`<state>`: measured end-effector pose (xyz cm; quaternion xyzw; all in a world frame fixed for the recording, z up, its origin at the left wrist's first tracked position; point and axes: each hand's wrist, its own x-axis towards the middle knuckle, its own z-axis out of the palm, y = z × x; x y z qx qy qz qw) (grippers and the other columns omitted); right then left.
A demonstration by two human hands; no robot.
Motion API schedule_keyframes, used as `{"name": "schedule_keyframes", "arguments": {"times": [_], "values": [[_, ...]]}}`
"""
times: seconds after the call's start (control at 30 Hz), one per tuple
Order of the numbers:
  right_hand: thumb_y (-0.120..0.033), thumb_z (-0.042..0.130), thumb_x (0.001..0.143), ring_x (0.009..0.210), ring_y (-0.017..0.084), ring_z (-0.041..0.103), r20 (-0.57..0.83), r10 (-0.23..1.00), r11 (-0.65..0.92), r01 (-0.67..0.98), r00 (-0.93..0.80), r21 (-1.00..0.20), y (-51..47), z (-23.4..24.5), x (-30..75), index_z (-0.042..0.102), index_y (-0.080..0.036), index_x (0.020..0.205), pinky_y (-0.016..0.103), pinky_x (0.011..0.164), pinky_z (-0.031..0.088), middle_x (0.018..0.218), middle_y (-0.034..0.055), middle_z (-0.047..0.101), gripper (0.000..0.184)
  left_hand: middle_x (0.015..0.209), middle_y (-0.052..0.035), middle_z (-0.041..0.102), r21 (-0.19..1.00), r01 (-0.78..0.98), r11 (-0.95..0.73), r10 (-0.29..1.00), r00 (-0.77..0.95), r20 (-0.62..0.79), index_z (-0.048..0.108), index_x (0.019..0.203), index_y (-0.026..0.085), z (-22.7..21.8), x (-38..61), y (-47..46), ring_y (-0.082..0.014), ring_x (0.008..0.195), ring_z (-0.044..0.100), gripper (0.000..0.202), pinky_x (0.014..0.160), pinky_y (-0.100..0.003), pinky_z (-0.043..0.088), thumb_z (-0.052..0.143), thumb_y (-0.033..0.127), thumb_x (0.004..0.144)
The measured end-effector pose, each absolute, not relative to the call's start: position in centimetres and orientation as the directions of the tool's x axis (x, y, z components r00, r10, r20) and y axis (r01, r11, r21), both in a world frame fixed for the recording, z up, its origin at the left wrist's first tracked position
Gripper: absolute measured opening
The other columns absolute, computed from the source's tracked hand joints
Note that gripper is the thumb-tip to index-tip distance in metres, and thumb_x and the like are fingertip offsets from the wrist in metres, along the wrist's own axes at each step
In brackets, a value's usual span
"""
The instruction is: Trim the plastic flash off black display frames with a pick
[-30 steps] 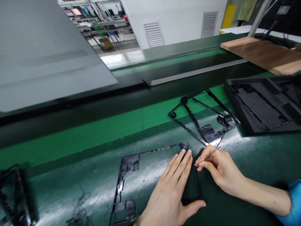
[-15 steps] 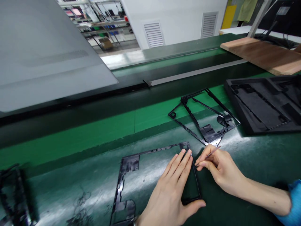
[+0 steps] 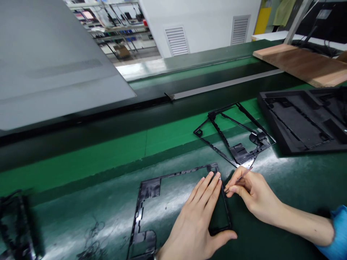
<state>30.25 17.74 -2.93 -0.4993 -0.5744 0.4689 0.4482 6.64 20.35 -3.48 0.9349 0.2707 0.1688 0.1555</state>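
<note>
A thin black plastic frame (image 3: pixel 137 209) lies flat on the dark green table in front of me. My left hand (image 3: pixel 199 213) is spread over its right part, fingers stretched out and fingertips near the top right corner. At the frame's right edge, my right hand (image 3: pixel 251 191) pinches a slim blade-like tool (image 3: pixel 244 174). The tool's back end sticks up past the fingers; its tip is mostly hidden by them, close against the frame's edge. Two more black frames (image 3: pixel 221 135) lie crossed over each other beyond my right hand.
A black foam tray (image 3: pixel 282 142) at the right holds more frames. Thin black shavings (image 3: pixel 93 238) lie at the lower left, near a dark stack of parts (image 3: pixel 17 224). Behind run a green belt (image 3: pixel 119 144) and a grey panel (image 3: pixel 59 72); a wooden board (image 3: pixel 300 63) sits at the back right.
The seam on the green belt has shifted left. Both hands and the frame stay nearly in place.
</note>
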Motion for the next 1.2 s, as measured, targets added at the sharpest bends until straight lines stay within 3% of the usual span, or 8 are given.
{"name": "schedule_keyframes", "arguments": {"times": [0.1,0.17,0.27,0.37,0.6,0.7,0.9,1.2], "values": [[-0.023,0.057,0.109,0.084,0.017,0.076,0.101,0.993,0.109,0.140,-0.065,-0.984,17.8,-2.6,30.2,0.064,-0.021,0.102,0.031,0.078,0.064,0.099,0.0026,0.065,0.010,0.173,-0.0213,0.037,0.415,0.465,-0.782,0.583,0.781,0.222,0.026,0.169,0.012,-3.4,6.6,20.3,-0.0389,0.162,0.034,0.098,0.123,-0.061,0.047,0.069,0.065,0.099],[-0.026,0.056,0.111,0.083,0.016,0.074,0.135,0.990,0.138,0.169,-0.029,-0.976,17.8,-2.5,30.2,0.063,-0.022,0.104,0.030,0.077,0.062,0.101,0.0028,0.065,0.010,0.167,-0.0181,0.047,0.460,0.485,-0.744,0.629,0.741,0.236,0.041,0.161,0.018,-3.3,6.6,20.4,-0.0365,0.157,0.041,0.070,0.119,-0.058,0.050,0.065,0.052,0.105],[-0.028,0.053,0.113,0.079,0.015,0.070,0.146,0.989,0.144,0.271,-0.014,-0.952,17.9,-2.5,30.1,0.063,-0.023,0.109,0.030,0.074,0.059,0.102,0.0029,0.067,0.012,0.135,-0.0116,0.068,0.553,0.498,-0.668,0.708,0.653,0.268,0.060,0.132,0.024,-2.9,7.0,20.6,-0.0293,0.129,0.063,0.024,0.104,-0.046,0.058,0.060,0.032,0.110],[-0.027,0.051,0.113,0.079,0.016,0.068,0.155,0.987,0.160,0.377,-0.043,-0.912,17.9,-2.5,29.9,0.065,-0.024,0.116,0.031,0.073,0.056,0.101,0.0026,0.068,0.014,0.108,-0.0044,0.068,0.626,0.500,-0.598,0.756,0.611,0.234,0.062,0.111,0.024,-2.1,7.7,21.1,-0.0220,0.098,0.066,0.004,0.086,-0.035,0.057,0.060,0.022,0.109],[-0.025,0.041,0.116,0.100,0.022,0.069,0.235,0.969,0.247,0.446,-0.083,-0.861,18.3,-2.2,29.7,0.063,-0.023,0.113,0.035,0.089,0.055,0.108,0.0058,0.069,0.022,0.097,0.0014,0.064,0.692,0.527,-0.494,0.797,0.592,0.118,0.063,0.104,0.025,-1.7,9.5,22.4,-0.0168,0.084,0.064,0.010,0.080,-0.028,0.054,0.064,0.015,0.103],[-0.020,0.040,0.115,0.095,0.022,0.067,0.241,0.958,0.285,0.512,-0.152,-0.810,18.8,-2.4,29.9,0.066,-0.021,0.112,0.036,0.084,0.055,0.106,0.0069,0.066,0.026,0.094,0.0007,0.064,0.686,0.553,-0.473,0.809,0.582,0.088,0.063,0.101,0.024,-2.1,9.8,22.7,-0.0173,0.082,0.064,0.007,0.079,-0.029,0.054,0.062,0.018,0.104],[-0.015,0.044,0.111,0.085,0.021,0.064,0.233,0.948,0.319,0.615,-0.218,-0.721,19.2,-2.9,30.0,0.071,-0.018,0.110,0.035,0.074,0.054,0.102,0.0075,0.062,0.027,0.095,-0.0015,0.065,0.628,0.598,-0.498,0.792,0.609,0.048,0.061,0.098,0.023,-1.9,10.1,22.8,-0.0186,0.083,0.066,0.015,0.076,-0.031,0.052,0.050,0.020,0.107],[-0.021,0.045,0.113,0.086,0.021,0.063,0.243,0.927,0.375,0.648,-0.288,-0.663,19.1,-2.9,30.0,0.072,-0.019,0.130,0.036,0.075,0.056,0.103,0.0079,0.062,0.032,0.090,-0.0021,0.068,0.459,0.632,-0.625,0.754,0.640,0.145,0.059,0.099,0.022,-2.7,10.0,22.2,-0.0206,0.078,0.070,0.011,0.069,-0.032,0.053,0.051,0.016,0.103]]}}
